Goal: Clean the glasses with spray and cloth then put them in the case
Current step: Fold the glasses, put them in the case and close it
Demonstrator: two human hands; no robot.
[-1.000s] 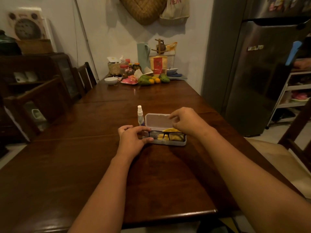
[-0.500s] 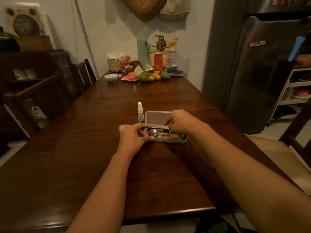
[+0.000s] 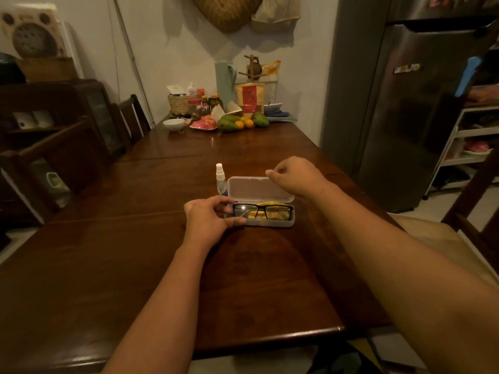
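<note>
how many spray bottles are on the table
1. The spray bottle stands upright just left of the open case's lid, beyond the left hand. The far-end jars and bottles are too small to tell whether any is a sprayer.

No readable text anywhere

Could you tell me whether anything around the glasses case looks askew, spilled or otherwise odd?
Nothing stands out. The glasses lie in the open case over a yellow cloth, the spray bottle stands upright beside it, and the table shows no spill.
</note>
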